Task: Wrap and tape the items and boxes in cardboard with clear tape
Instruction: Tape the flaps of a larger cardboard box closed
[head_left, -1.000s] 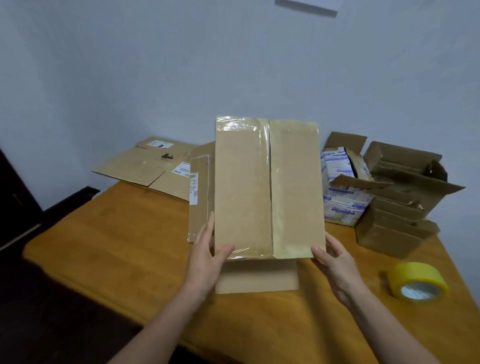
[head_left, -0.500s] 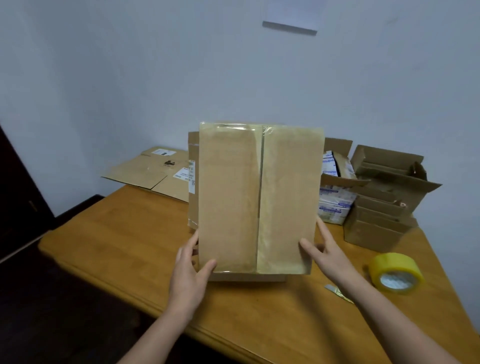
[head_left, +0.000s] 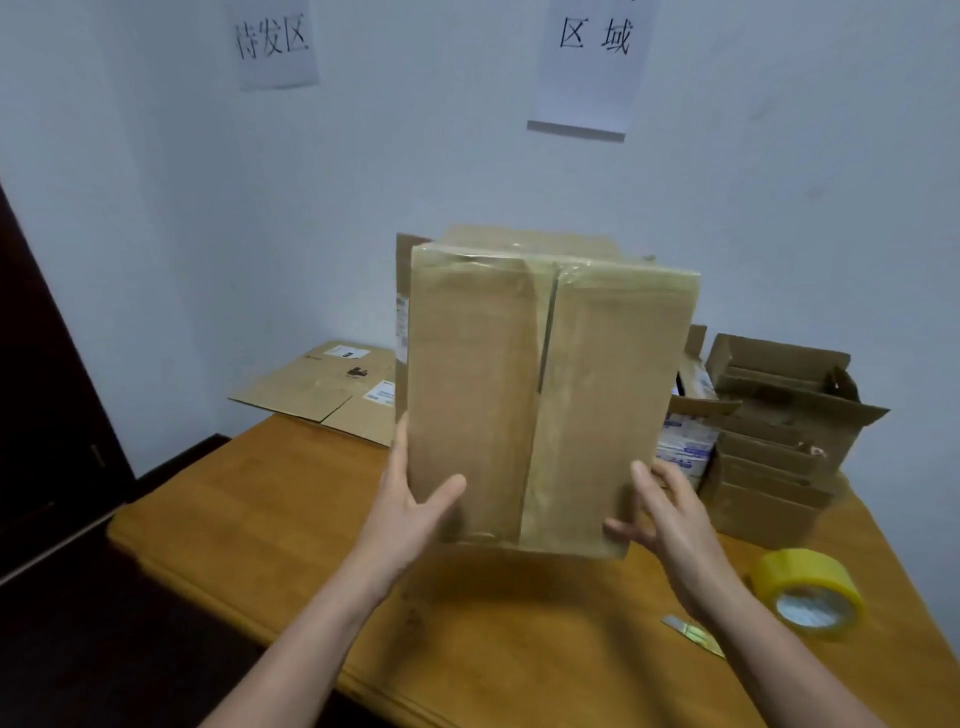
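A brown cardboard box (head_left: 545, 389), its flaps sealed with clear tape, is held up above the wooden table (head_left: 270, 514) with its taped face toward me. My left hand (head_left: 415, 501) grips its lower left edge, thumb on the front face. My right hand (head_left: 662, 512) holds the lower right corner, thumb under the bottom edge and fingers along the side. A yellowish roll of clear tape (head_left: 810, 592) lies on the table to the right. A small cutter blade (head_left: 693, 634) lies beside it.
Flattened cardboard sheets (head_left: 322, 387) lie at the back left of the table. Open cartons (head_left: 779, 431) and a stack of blue-and-white small boxes (head_left: 685, 447) stand at the back right. Two paper signs (head_left: 592, 62) hang on the wall. A dark door (head_left: 41, 389) is at the left.
Both hands have lifted the box off the table and tilted it, so its top side now shows. My view has risen toward the wall signs.
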